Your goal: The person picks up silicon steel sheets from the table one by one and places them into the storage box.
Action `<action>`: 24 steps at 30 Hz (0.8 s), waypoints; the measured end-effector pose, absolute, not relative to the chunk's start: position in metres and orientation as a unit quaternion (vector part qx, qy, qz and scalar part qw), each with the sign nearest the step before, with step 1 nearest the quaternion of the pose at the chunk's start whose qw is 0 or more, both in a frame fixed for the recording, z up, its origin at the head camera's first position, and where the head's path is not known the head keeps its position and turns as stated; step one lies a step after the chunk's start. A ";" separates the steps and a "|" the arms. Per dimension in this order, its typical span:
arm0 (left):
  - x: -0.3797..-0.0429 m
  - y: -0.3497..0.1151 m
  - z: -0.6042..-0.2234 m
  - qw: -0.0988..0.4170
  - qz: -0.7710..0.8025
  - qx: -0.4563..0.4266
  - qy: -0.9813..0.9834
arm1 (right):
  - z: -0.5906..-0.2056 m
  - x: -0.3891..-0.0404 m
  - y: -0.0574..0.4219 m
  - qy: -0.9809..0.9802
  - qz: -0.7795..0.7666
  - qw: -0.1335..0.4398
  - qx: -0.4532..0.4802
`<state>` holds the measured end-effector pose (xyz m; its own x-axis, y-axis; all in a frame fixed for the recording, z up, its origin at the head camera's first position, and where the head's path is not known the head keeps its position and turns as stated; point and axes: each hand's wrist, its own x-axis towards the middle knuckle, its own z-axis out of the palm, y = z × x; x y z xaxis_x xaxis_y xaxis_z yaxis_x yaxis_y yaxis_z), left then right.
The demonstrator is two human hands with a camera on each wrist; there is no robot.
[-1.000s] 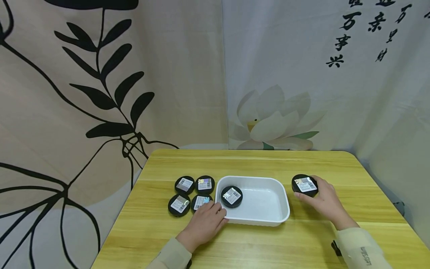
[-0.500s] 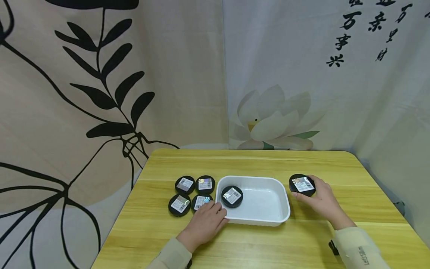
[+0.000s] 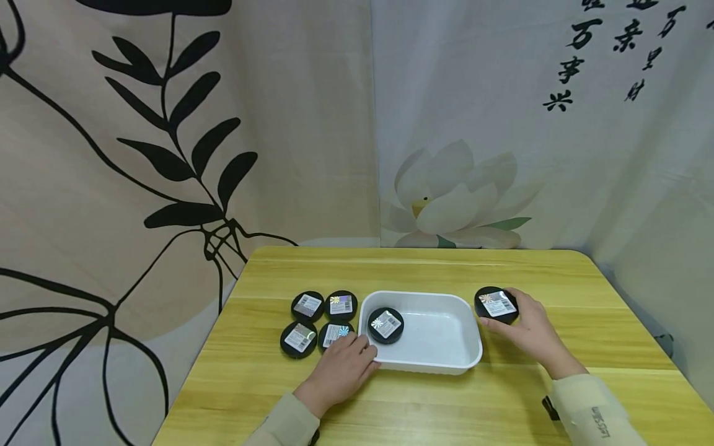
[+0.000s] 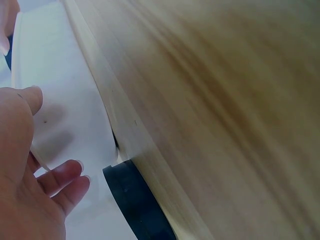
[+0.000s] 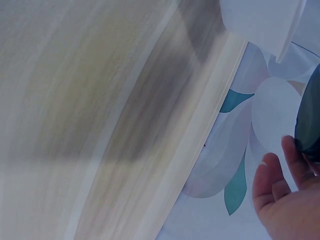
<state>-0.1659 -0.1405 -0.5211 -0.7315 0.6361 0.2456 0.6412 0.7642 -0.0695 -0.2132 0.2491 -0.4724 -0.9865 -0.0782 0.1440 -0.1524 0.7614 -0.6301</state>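
My right hand (image 3: 530,331) grips a round black container (image 3: 496,304) by its edge, held up just right of the white plastic tray (image 3: 440,365). Its flat face bears a silver barcode label. In the right wrist view, part of this dark container (image 5: 311,112) shows above the fingertips. My left hand (image 3: 338,375) holds the tray's front left corner; the left wrist view shows thumb and fingers at the tray wall (image 4: 65,95). Inside the tray, at its left end, lies one matching black container (image 3: 385,326).
Several more labelled black containers, among them one at the back (image 3: 307,306), lie grouped left of the tray. My left hand partly covers the nearest one (image 3: 333,335). The wooden table (image 3: 446,409) ends at a printed curtain (image 3: 312,124) behind.
My right hand has shifted slightly left with the black container, closer to the tray. The left hand, the tray and the other containers have stayed in place.
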 end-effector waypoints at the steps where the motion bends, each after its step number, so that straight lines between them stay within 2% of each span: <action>1: -0.166 -0.140 -0.522 0.130 -0.011 -0.343 -0.930 | -0.473 -0.214 0.249 -0.936 0.340 0.057 0.064; 24: -0.169 -0.141 -0.525 0.125 -0.008 -0.340 -0.932 | -0.471 -0.220 0.236 -0.937 0.339 0.045 0.077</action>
